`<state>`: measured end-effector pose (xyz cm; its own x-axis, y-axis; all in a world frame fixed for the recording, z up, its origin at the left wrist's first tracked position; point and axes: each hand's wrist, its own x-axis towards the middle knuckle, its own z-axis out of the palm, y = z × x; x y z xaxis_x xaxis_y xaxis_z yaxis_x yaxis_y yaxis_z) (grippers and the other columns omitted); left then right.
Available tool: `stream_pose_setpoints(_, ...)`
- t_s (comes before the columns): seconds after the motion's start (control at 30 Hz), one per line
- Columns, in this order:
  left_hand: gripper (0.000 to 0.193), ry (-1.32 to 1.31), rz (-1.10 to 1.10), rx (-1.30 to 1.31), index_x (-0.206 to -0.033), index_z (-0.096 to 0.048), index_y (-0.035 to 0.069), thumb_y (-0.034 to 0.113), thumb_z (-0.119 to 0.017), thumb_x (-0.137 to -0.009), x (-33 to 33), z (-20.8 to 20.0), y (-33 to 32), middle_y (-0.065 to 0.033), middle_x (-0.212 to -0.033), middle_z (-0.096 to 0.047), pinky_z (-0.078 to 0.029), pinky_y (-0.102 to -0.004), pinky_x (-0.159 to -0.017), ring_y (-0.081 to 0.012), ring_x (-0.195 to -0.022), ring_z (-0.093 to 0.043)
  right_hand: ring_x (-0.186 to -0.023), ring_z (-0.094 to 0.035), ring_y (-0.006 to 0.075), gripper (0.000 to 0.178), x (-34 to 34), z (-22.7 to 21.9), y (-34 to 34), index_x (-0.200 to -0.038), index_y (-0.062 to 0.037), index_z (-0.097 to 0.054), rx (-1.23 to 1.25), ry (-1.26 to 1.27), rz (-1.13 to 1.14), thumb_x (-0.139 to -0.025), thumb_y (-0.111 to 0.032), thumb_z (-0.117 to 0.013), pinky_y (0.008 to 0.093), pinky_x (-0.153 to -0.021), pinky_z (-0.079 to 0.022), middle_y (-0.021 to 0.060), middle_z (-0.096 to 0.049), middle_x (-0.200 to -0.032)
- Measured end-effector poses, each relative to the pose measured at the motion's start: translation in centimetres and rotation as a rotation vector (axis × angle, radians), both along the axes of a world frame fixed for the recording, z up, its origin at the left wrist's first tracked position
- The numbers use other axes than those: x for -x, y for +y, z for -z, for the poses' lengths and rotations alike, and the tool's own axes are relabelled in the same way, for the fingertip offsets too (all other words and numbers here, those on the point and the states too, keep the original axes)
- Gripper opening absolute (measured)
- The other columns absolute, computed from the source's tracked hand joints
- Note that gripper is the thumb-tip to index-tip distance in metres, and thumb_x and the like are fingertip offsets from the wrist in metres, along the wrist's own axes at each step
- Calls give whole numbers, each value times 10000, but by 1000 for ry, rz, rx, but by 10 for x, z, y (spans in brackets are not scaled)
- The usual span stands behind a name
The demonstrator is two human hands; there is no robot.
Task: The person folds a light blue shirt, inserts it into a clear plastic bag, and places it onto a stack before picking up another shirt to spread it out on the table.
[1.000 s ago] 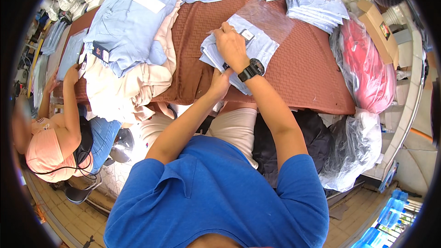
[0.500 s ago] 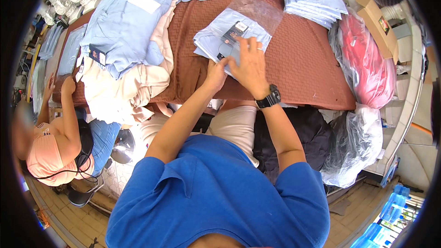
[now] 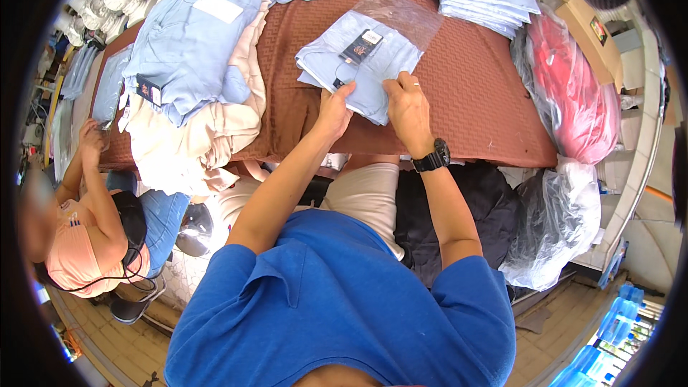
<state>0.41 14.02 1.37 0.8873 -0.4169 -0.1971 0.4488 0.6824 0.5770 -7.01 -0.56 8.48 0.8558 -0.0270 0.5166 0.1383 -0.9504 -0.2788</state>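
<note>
A folded light blue shirt (image 3: 373,75) lies on the brown cloth-covered table in front of me, partly inside a clear plastic bag (image 3: 405,11) whose loose end spreads out beyond it. On the shirt rests a dark hang tag (image 3: 361,46) with a white label. My left hand (image 3: 335,109) pinches the shirt's near left edge, thumb on top, beside a small dark label. At the near right edge, my right hand (image 3: 410,111) has its fingers closed on the shirt and plastic; a black watch is on that wrist.
Left of me are loose blue shirts (image 3: 197,36) heaped on cream garments (image 3: 193,143). Bagged blue shirts (image 3: 487,3) are stacked at the far right, near a bag of red clothing (image 3: 573,93) and a cardboard box (image 3: 591,36). A co-worker (image 3: 93,236) sits at the left, handling plastic packaging.
My right hand has moved from over the shirt's middle to its near right edge and closed there. My left hand keeps its hold. The co-worker's hands have come together on the packaging.
</note>
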Motion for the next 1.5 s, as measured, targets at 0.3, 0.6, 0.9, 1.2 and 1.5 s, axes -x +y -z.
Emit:
stream_pose_setpoints(0.3, 395, 46, -28, -57, -1335, -464, -2, -34, -531, -947, 2, -16, -19, -146, -1297, -577, -528, -446, -1001, -283, -1176, -611, -876, -577, 315, 168, 14, -16, 7, -940, -33, -686, 18, -24, -59, -794, 10, -615, 427, -742, -493, 110, -567, -912)
stream_pose_setpoints(0.6, 481, 8, -8, 1, -1385, -377, -12, -42, -526, -929, 5, -17, -21, -158, -1324, -537, -525, -446, -995, -297, -1201, -587, -942, -550, 350, 401, 30, -56, -6, -1139, -36, -564, -258, -32, 14, -752, -32, -667, 451, -826, -457, 146, -556, -1014)
stream_pose_setpoints(0.9, 503, -10, 22, -10, -1397, -401, -7, -35, -555, -918, 2, -18, -18, -147, -1363, -529, -481, -433, -1060, -274, -1249, -561, -979, -573, 365, 330, 57, 1, -40, -1135, -19, -588, -418, -13, -14, -819, 41, -662, 437, -862, -479, 156, -567, -1043)
stream_pose_setpoints(1.2, 442, -33, -208, -521, -1256, -434, -8, 23, -685, -893, 51, -21, 16, -168, -1360, -431, -548, -334, -890, -198, -1099, -598, -726, -658, 228, 257, 64, 32, -11, -1065, 18, -590, -710, 101, 186, -850, -21, -725, 336, -652, -540, 154, -648, -990)
stream_pose_setpoints(1.5, 271, -544, -109, -872, -1108, -697, 16, 164, -754, -887, 57, -22, 13, -45, -973, -607, -453, -244, -621, -91, -676, -539, -714, -646, 192, 215, 61, 48, 12, -1054, 10, -612, -892, 35, 283, -868, -32, -711, 306, -636, -527, 125, -654, -976)
